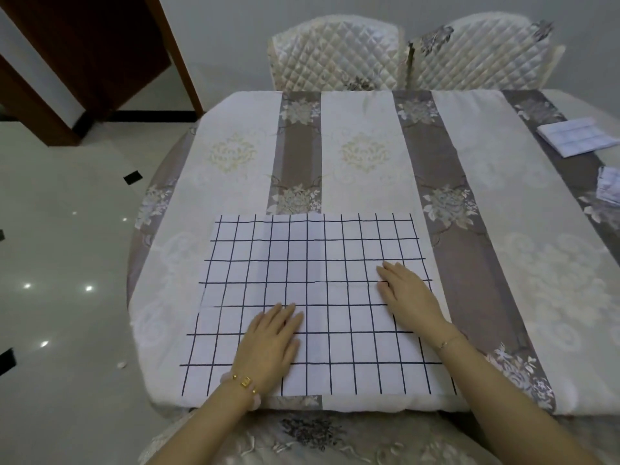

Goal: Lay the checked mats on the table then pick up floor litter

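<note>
A white mat with a dark checked grid (302, 256) lies spread flat on the table (365, 156) near its front edge. My left hand (271, 340) presses flat on the mat's lower middle, fingers straight. My right hand (407, 290) lies flat on the mat's right part, fingers straight and pointing left. A folded checked mat (577, 135) rests at the table's far right, and another folded piece (609, 187) shows at the right edge of the view. A small white scrap of litter (121, 365) lies on the floor left of the table.
The table wears a striped floral cloth. Two quilted chairs (339, 55) stand at its far side, and a chair seat (302, 437) is right below me. Glossy white floor tiles (60, 246) spread to the left, with a brown wooden door (84, 52) beyond.
</note>
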